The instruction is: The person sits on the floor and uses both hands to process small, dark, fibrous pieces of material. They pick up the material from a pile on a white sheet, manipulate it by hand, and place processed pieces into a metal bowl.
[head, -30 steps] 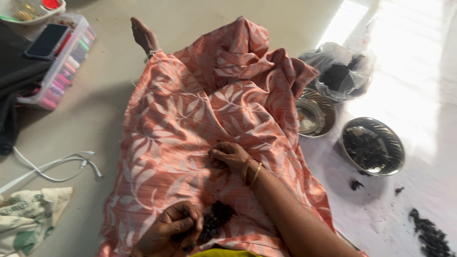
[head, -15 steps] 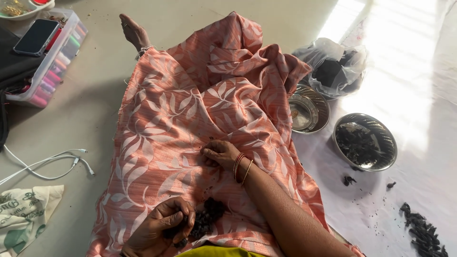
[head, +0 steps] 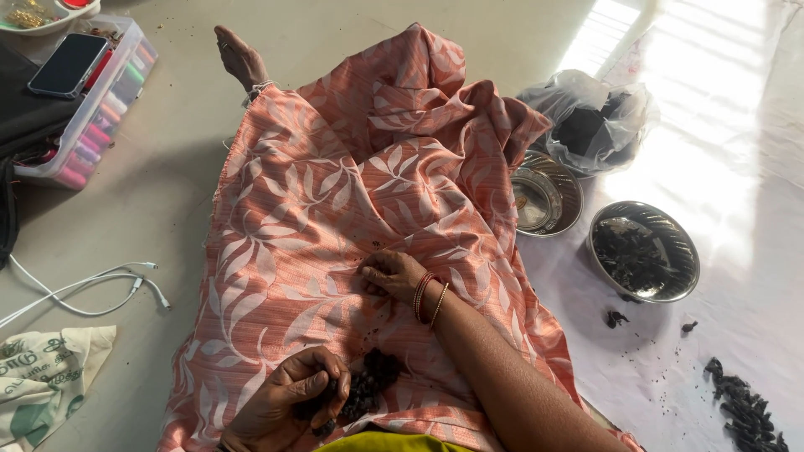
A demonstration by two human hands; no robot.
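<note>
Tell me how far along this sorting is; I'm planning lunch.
Done: one steel bowl holds dark pieces. In hand: left hand grips a dark clump on the lap; right hand rests on the cloth. Left: the bag and floor scraps.

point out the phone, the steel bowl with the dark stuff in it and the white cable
phone (head: 68, 64), head view, middle of its dark screen
steel bowl (head: 682, 249), head view, bare inner wall at the right rim
white cable (head: 79, 289), head view, middle of the cord on the floor
</note>
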